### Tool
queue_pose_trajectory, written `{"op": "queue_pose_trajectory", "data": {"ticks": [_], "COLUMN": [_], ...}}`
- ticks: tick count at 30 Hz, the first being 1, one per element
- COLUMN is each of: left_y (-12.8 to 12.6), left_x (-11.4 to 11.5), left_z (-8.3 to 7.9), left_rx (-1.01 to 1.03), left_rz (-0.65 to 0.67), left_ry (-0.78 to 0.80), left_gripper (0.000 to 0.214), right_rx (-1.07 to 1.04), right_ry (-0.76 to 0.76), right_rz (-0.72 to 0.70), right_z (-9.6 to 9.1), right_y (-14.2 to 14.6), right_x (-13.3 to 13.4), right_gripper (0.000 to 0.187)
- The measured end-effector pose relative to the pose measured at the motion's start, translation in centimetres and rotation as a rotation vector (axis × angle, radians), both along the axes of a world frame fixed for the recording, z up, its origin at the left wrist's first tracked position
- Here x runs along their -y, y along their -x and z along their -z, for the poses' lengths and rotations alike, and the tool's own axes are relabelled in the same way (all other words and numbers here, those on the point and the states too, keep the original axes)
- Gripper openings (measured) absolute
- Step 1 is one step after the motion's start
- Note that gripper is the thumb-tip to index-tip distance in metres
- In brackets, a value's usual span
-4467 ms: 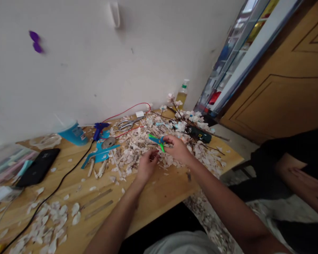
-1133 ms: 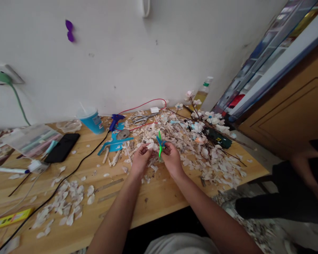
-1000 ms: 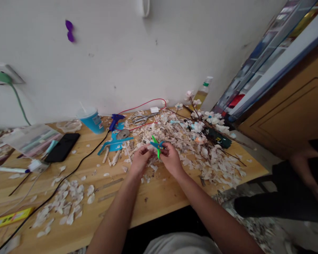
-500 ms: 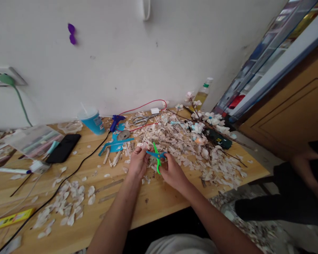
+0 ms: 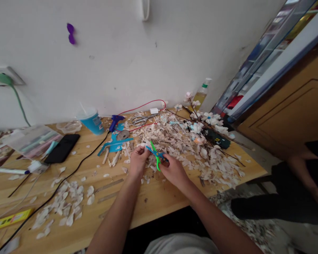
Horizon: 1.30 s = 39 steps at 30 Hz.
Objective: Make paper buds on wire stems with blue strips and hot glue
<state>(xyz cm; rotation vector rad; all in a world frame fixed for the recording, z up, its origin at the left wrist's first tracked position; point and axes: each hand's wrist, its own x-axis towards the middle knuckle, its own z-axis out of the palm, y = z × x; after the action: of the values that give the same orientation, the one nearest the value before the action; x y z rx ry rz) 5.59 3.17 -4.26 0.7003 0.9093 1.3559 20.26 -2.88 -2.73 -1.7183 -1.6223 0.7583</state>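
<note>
My right hand (image 5: 172, 170) is closed around the small green and blue scissors (image 5: 155, 156), whose blades point up and left toward my left hand. My left hand (image 5: 137, 161) pinches a small pale petal-like scrap (image 5: 143, 145) at the blade tips. Both hands hover over the wooden table (image 5: 153, 201), at the near edge of a big heap of pale cut scraps (image 5: 185, 141).
A blue cup (image 5: 91, 120), blue glue gun (image 5: 113, 121), metal scissors (image 5: 139, 120), black phone (image 5: 62, 148), a black cable (image 5: 69, 173) and a red wire (image 5: 141, 106) lie on the table. Flower branches (image 5: 201, 118) and a bottle (image 5: 201, 93) stand at the back right. Another person's arm (image 5: 309, 176) is at right.
My right hand has drawn slightly toward me and tilted the scissors so the blades point at the scrap in my left hand. The view shifted a little.
</note>
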Motion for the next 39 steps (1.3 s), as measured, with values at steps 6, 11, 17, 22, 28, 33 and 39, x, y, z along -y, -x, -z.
{"op": "queue_pose_trajectory", "data": {"ticks": [6, 11, 17, 22, 28, 33, 39], "left_y": [0.1, 0.2, 0.5, 1.3, 1.9, 2.6, 2.3], "left_x": [-0.1, -0.2, -0.3, -0.7, -0.8, -0.9, -0.3], "left_z": [-0.2, -0.3, 0.0, 0.6, 0.4, 0.2, -0.6], "left_rx": [0.042, 0.036, -0.040, -0.187, -0.230, -0.238, -0.082], "left_rz": [0.007, 0.046, 0.105, 0.160, 0.258, 0.355, 0.329], "left_ry": [0.033, 0.056, 0.039, 0.023, 0.033, 0.075, 0.144], "left_gripper": [0.045, 0.045, 0.045, 0.040, 0.041, 0.039, 0.040], "right_rx": [0.108, 0.173, 0.168, 0.168, 0.196, 0.214, 0.198], "right_ry": [0.020, 0.070, 0.099, 0.111, 0.097, 0.122, 0.101], "right_rz": [-0.025, -0.060, -0.112, -0.134, -0.173, -0.270, -0.249], "right_z": [-0.2, -0.3, -0.8, -1.1, -0.7, -1.1, -0.1], "right_y": [-0.2, -0.8, -1.2, -1.9, -3.0, -4.0, -5.1], "right_x": [0.0, -0.4, -0.6, -0.8, -1.1, -1.4, -1.7], "right_gripper": [0.019, 0.007, 0.004, 0.007, 0.005, 0.002, 0.011]}}
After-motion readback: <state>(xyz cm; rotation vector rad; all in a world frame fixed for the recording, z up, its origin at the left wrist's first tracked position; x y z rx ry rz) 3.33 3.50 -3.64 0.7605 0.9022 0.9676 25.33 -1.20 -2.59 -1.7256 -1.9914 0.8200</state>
